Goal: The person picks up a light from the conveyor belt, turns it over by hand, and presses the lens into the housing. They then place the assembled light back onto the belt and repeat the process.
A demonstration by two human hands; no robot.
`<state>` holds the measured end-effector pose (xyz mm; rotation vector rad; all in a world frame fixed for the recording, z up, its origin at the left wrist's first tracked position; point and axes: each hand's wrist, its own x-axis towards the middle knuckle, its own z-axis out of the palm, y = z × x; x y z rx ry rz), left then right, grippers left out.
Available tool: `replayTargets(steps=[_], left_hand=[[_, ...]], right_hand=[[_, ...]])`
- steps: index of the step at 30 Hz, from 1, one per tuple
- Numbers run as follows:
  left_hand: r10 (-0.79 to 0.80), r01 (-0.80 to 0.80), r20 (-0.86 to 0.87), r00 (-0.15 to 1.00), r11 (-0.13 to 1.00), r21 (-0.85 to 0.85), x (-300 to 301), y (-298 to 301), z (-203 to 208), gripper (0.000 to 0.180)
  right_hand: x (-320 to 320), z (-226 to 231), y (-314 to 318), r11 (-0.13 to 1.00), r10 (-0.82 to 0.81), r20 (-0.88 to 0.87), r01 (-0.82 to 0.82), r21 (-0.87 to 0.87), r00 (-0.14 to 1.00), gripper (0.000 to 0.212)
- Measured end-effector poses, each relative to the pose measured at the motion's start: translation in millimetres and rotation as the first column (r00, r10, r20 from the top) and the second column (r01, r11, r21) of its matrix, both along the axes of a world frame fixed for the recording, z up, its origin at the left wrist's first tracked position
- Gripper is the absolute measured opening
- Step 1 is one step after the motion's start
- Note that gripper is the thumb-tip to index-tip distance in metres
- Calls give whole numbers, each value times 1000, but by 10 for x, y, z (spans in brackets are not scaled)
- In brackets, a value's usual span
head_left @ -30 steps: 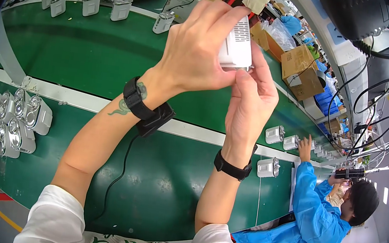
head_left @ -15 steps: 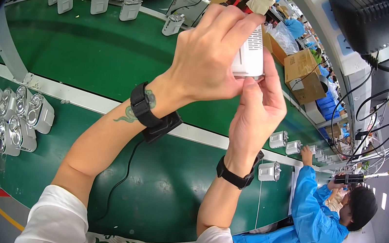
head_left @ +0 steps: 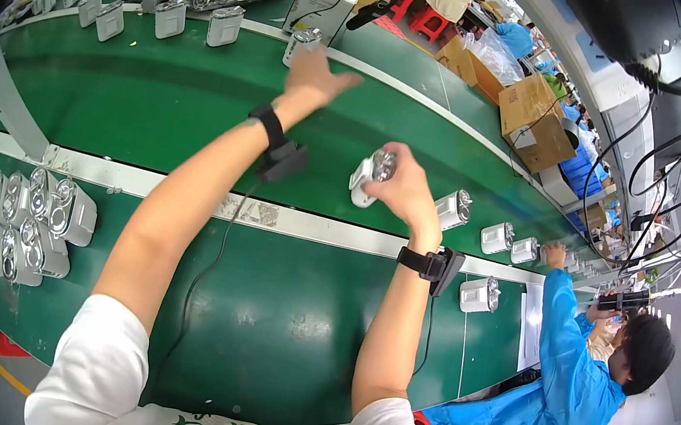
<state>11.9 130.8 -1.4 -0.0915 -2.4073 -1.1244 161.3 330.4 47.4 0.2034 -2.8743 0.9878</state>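
Note:
My right hand [head_left: 405, 188] has its thumb and fingers around a small white device [head_left: 360, 188] with a shiny, clear-looking end. It holds the device low over the green belt; whether the base touches the belt I cannot tell. Farther off and to the left, my left hand [head_left: 313, 80] is stretched out, thumb spread to the side and fingers smeared by motion. Just beyond those fingers stands a similar white device [head_left: 301, 42], partly hidden by the hand. No grip on it shows.
Along the belt [head_left: 157, 102] stand more white devices, such as one [head_left: 453, 210] right of my right hand. Several sit grouped [head_left: 70, 211] on the near left ledge. A metal post [head_left: 11, 100] rises at left. A person in blue [head_left: 552, 369] works at right.
The white device that both hands held up has come down to the belt in my right hand. My left hand has let go and moved left toward another device.

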Motion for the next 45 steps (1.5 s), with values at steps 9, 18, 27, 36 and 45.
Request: replayTargets(steps=[9,18,27,36,45], left_hand=[[50,-29,-135,990,987,155,-1230,-644,-672,68],[-259,380,-534,805,916,128,4,-59,-46,44],[-280,328,-710,646,942,-73,1108,174,571,61],[-731,528,-412,544,-83,845,1338,39,1019,74],[-546,513,-284,788,329,793,1302,-21,973,71]], right_hand=[[12,-45,-37,989,-78,166,55,139,983,89],[-29,185,-219,980,-87,-334,21,-198,939,90],[81,315,-584,818,-142,-520,-196,-541,843,82],[112,349,-540,901,-64,-780,-300,-313,623,68],[304,503,-776,736,96,-666,-503,-453,740,75]])
